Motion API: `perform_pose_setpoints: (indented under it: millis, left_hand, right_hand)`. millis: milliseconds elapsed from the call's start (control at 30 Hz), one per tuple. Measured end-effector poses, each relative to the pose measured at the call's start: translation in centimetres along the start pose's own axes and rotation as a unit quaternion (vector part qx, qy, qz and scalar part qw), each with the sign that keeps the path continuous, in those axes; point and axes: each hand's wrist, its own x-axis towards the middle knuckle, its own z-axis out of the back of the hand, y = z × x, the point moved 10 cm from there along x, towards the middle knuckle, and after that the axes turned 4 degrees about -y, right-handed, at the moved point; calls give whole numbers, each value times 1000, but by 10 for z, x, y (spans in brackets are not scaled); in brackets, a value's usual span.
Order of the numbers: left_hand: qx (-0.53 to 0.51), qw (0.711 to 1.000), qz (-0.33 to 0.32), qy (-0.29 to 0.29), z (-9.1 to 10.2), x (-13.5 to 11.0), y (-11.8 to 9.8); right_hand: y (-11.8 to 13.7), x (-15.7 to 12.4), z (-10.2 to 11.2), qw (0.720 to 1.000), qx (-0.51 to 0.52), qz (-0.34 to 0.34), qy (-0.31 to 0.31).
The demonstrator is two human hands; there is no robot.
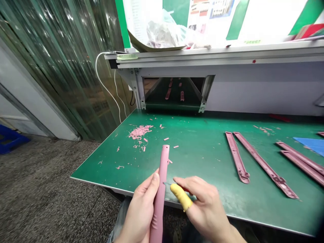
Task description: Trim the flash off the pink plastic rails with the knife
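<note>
My left hand (143, 206) grips a long mauve-pink plastic moulded strip (160, 199) upright, its far end rising above the bench. My right hand (206, 206) sits just beside the strip and pinches a small thin-bladed knife (168, 184) with a red handle mostly hidden in the fingers. A yellow finger cot (181, 197) covers one finger of that hand. The blade tip lies close to the strip's edge, though contact is hard to confirm. The strip's near end runs out of view below.
A green-topped workbench (197, 158) carries a pile of pink plastic shavings (139, 132) and several finished pink strips (263, 162) at right. Further pink parts lie on a green conveyor (174, 96) inside an opening. A blue sheet, strip curtain and carpeted floor surround it.
</note>
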Motion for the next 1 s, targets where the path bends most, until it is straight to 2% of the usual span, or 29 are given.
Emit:
perform_pose_setpoints:
  millis: [100, 200, 267, 333, 433, 500, 567, 633, 767, 900, 1000]
  left_hand:
    - [36, 999, 24, 1, -2, -5, 8]
    - [50, 997, 57, 10, -2, -10, 19]
    - [31, 997, 65, 25, -2, -12, 24]
    - [-4, 997, 59, 51, -3, -12, 25]
    - [6, 997, 43, 57, 4, -7, 27]
    - [49, 998, 34, 33, 14, -2, 29]
    - [73, 997, 19, 21, 18, 1, 29]
    - [70, 997, 7, 20, 18, 0, 28]
    - [23, 999, 29, 22, 17, -2, 35]
    - [-60, 997, 26, 40, 13, -3, 32]
    - [-68, 996, 25, 51, 11, -5, 29]
  right_hand:
    - [-5, 20, 13, 1000, -14, -5, -25]
    - [-19, 39, 32, 996, -40, -27, -79]
    - [-32, 47, 46, 990, -48, -52, -120]
    - [-45, 49, 51, 988, -43, -89, -121]
    - [-52, 41, 33, 991, -23, -126, -36]
    - [-43, 31, 13, 994, -8, -106, 35]
    - [-30, 24, -5, 994, -18, -69, 79]
    - [-19, 22, -16, 994, -54, -27, 95]
    - [-9, 29, -27, 982, -156, 39, 103]
    - [-7, 34, -28, 963, -231, 68, 124]
    - [-5, 31, -26, 955, -253, 72, 134]
